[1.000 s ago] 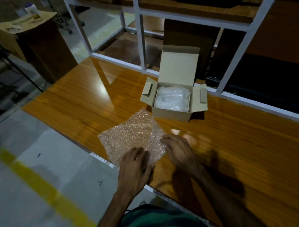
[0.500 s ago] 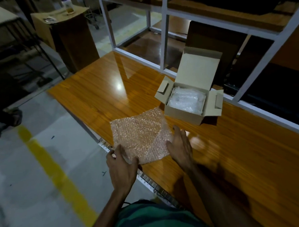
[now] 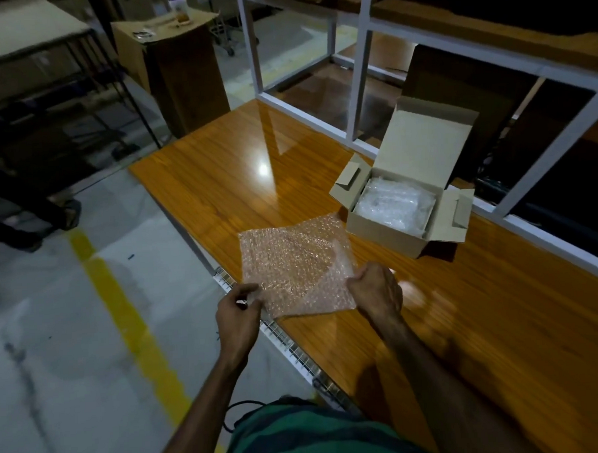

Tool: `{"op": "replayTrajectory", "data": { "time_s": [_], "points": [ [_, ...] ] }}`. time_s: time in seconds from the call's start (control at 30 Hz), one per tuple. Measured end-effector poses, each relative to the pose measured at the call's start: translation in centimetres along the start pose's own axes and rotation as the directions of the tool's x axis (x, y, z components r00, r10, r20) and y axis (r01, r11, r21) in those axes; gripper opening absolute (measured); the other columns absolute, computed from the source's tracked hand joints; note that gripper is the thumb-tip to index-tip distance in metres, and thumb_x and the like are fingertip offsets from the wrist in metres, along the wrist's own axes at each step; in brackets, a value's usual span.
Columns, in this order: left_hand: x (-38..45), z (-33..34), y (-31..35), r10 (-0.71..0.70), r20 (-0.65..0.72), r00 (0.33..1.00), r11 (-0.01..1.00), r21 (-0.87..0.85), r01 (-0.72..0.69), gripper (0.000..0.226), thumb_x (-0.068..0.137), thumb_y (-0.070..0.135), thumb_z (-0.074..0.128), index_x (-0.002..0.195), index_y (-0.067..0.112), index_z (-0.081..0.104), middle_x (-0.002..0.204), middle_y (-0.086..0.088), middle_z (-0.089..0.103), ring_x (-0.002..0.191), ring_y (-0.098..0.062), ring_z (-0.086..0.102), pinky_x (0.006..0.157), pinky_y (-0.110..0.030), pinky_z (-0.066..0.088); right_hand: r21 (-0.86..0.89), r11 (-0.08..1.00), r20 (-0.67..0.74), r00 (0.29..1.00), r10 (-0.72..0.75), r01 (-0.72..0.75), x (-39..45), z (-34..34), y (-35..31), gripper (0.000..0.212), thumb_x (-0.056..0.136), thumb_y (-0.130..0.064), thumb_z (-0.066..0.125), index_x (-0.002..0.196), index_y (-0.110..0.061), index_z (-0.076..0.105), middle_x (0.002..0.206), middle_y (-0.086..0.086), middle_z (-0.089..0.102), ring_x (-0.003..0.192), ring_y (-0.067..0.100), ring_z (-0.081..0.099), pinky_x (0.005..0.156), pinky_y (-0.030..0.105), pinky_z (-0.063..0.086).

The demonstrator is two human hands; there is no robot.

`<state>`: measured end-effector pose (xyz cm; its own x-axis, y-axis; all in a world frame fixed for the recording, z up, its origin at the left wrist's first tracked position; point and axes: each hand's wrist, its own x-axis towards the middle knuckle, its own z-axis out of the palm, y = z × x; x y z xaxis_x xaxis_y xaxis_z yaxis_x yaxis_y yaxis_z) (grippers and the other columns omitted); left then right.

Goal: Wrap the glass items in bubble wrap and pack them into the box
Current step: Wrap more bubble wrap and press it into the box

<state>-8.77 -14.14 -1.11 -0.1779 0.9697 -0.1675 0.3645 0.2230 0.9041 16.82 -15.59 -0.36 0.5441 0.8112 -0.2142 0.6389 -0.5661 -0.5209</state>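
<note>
A square sheet of bubble wrap lies on the wooden table near its front edge. My left hand pinches the sheet's near left corner. My right hand grips the sheet's near right edge, which is lifted and curled. Beyond, to the right, stands a small open cardboard box with its lid up and side flaps out. Inside it sits a bundle wrapped in clear bubble wrap. No bare glass item is visible.
A white metal frame runs along the table's far side. A tall brown carton with a bottle on top stands on the floor at the back left. A yellow line marks the grey floor left of the table.
Both hands went from resting flat on the sheet to gripping its near corners, left hand sliding left. The camera view shifted left, so the box now appears further right.
</note>
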Motion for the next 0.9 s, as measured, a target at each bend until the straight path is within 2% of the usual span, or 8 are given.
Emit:
{"op": "replayTrajectory", "data": {
  "time_s": [0.1, 0.23, 0.3, 0.43, 0.53, 0.67, 0.73, 0.9],
  "points": [
    [0.2, 0.3, -0.1, 0.036, -0.047, 0.998, 0.999, 0.026, -0.035, 0.031, 0.091, 0.004, 0.073, 0.117, 0.018, 0.078, 0.113, 0.003, 0.076, 0.093, -0.02, 0.071, 0.083, -0.039, 0.062, 0.017, 0.999, -0.073, 0.996, -0.048, 0.049, -0.1, 0.4, 0.5, 0.019, 0.09, -0.034, 0.073, 0.098, -0.023, 0.061, 0.094, -0.004, 0.068, 0.079, 0.014, 0.063, 0.073, 0.039, 0.058],
    [0.0, 0.8, 0.1, 0.072, -0.056, 0.996, 0.997, 0.034, -0.07, 0.04, 0.095, -0.002, 0.063, 0.128, 0.018, 0.074, 0.109, -0.01, 0.078, 0.065, -0.009, 0.064, 0.056, -0.013, 0.049, 0.06, 0.997, -0.049, 0.998, -0.05, 0.053, -0.3, 0.5, 0.8, 0.058, 0.086, -0.044, 0.084, 0.128, -0.024, 0.05, 0.103, -0.003, 0.067, 0.087, 0.018, 0.063, 0.073, 0.034, 0.05],
    [0.0, 0.8, 0.1, 0.077, -0.024, 0.997, 0.997, 0.022, -0.077, 0.045, 0.094, -0.004, 0.058, 0.128, 0.021, 0.074, 0.111, -0.014, 0.077, 0.074, -0.02, 0.068, 0.059, -0.021, 0.055, 0.09, 0.995, -0.021, 0.999, -0.049, 0.051, -0.2, 0.3, 0.9, 0.066, 0.085, -0.042, 0.087, 0.132, -0.022, 0.046, 0.104, 0.0, 0.069, 0.086, 0.021, 0.065, 0.068, 0.032, 0.047],
    [-0.4, 0.3, 0.2, 0.187, 0.087, 0.978, 0.978, 0.081, -0.194, 0.052, 0.082, -0.012, 0.059, 0.126, 0.011, 0.074, 0.129, -0.007, 0.067, 0.117, -0.025, 0.062, 0.09, -0.024, 0.052, 0.256, 0.961, 0.052, 0.991, -0.121, 0.104, -0.4, -0.2, 1.1, 0.047, 0.1, -0.035, 0.071, 0.131, -0.031, 0.037, 0.103, -0.003, 0.067, 0.08, 0.019, 0.068, 0.062, 0.04, 0.055],
    [-0.1, -0.5, -0.4, 0.365, 0.188, 0.912, 0.887, 0.228, -0.402, 0.055, 0.074, 0.007, 0.053, 0.124, 0.009, 0.076, 0.123, -0.011, 0.065, 0.113, -0.025, 0.058, 0.091, -0.037, 0.049, 0.283, 0.936, 0.11, 0.962, -0.248, 0.209, -0.3, -0.8, 2.3, 0.026, 0.11, -0.014, 0.046, 0.126, -0.035, 0.048, 0.107, -0.002, 0.069, 0.088, 0.02, 0.069, 0.072, 0.043, 0.058],
    [2.3, -1.2, -1.6, 0.438, 0.256, 0.862, 0.772, 0.383, -0.506, 0.053, 0.076, 0.002, 0.051, 0.119, 0.015, 0.078, 0.109, -0.007, 0.066, 0.101, -0.026, 0.053, 0.076, -0.035, 0.04, 0.299, 0.907, 0.217, 0.904, -0.369, 0.298, 0.4, -1.8, 3.8, 0.045, 0.102, 0.006, 0.049, 0.122, -0.027, 0.071, 0.131, -0.006, 0.067, 0.109, -0.009, 0.061, 0.084, 0.001, 0.044],
    [3.3, -1.7, -1.7, 0.461, 0.264, 0.847, 0.761, 0.373, -0.53, 0.039, 0.085, 0.008, 0.055, 0.114, 0.018, 0.08, 0.109, -0.002, 0.069, 0.099, -0.02, 0.054, 0.075, -0.035, 0.042, 0.288, 0.885, 0.203, 0.88, -0.429, 0.365, 0.8, -1.9, 4.4, 0.038, 0.104, -0.003, 0.056, 0.124, -0.03, 0.073, 0.13, -0.013, 0.067, 0.109, -0.019, 0.056, 0.087, 0.003, 0.046],
    [4.0, -2.3, -0.6, 0.413, 0.188, 0.891, 0.878, 0.177, -0.445, 0.018, 0.085, 0.017, 0.064, 0.092, 0.027, 0.078, 0.098, 0.006, 0.074, 0.093, -0.002, 0.065, 0.074, -0.038, 0.06, 0.165, 0.845, 0.097, 0.845, -0.526, 0.508, 1.6, -2.1, 5.4, 0.031, 0.102, -0.012, 0.064, 0.116, -0.039, 0.071, 0.123, -0.023, 0.064, 0.119, -0.004, 0.055, 0.1, 0.024, 0.05]
  ]
}}
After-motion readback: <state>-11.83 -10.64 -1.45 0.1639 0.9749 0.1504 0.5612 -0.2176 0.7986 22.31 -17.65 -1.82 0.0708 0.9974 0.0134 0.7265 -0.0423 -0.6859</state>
